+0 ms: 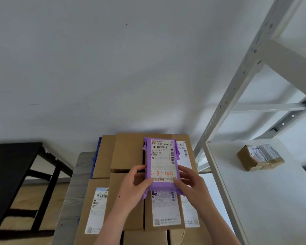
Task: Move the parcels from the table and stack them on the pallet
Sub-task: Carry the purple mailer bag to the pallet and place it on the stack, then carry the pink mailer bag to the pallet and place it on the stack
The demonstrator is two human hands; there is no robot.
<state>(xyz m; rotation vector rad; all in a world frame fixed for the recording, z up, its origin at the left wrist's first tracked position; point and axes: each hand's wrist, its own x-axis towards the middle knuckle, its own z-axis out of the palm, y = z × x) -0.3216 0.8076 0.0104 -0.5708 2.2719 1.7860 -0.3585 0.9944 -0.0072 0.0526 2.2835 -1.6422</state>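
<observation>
**Room setting**
A plain white wall point(113, 68) is shown behind, evenly lit. A black table point(9, 165) is seen at left over a tan floor point(25, 195). A white perforated metal rack point(237, 89) with a white shelf point(263, 200) is placed at right.

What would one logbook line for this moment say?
step: stacking | left hand, right hand: grip purple parcel at near end | parcel: above cardboard boxes, contact unclear | white surface: one small box

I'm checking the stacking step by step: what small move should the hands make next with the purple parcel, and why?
Probably lower it flat and let go: the left hand and right hand both grip the near end of the purple parcel, which is over the stacked cardboard boxes.
</observation>
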